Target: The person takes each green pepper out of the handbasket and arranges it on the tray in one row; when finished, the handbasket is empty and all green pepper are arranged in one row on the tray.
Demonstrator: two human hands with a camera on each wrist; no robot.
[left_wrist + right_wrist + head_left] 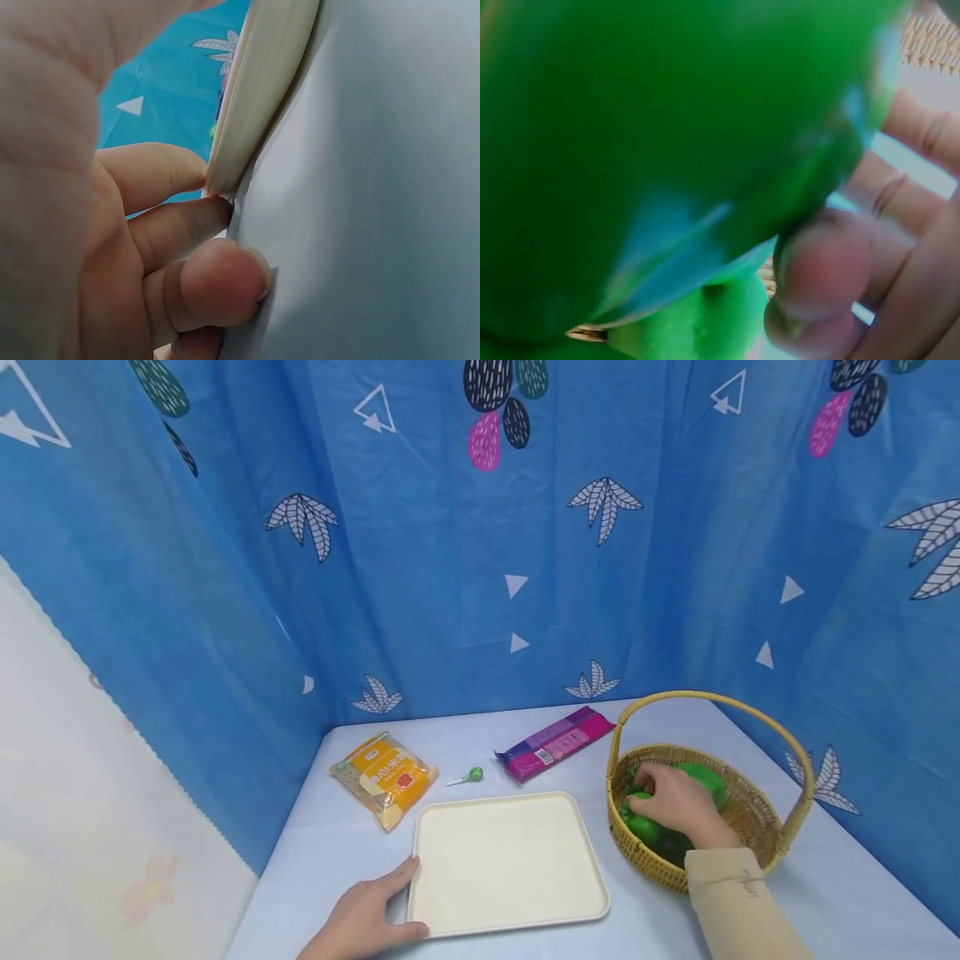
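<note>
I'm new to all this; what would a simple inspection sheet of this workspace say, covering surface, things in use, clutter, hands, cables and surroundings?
Surface: pale table.
Things in use: cream tray, lying flat; wicker basket holding green items.
Clutter: orange packet, green lollipop and purple-pink packet around the tray's far side.
Hands: left hand touches the tray's left edge; right hand is inside the basket, grip unclear.
Cables: nothing seen.
Surroundings: blue patterned curtain; pale sheet at left.

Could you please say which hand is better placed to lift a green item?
Probably the right hand: it reaches into the basket among green items, while the left hand touches the tray.
</note>
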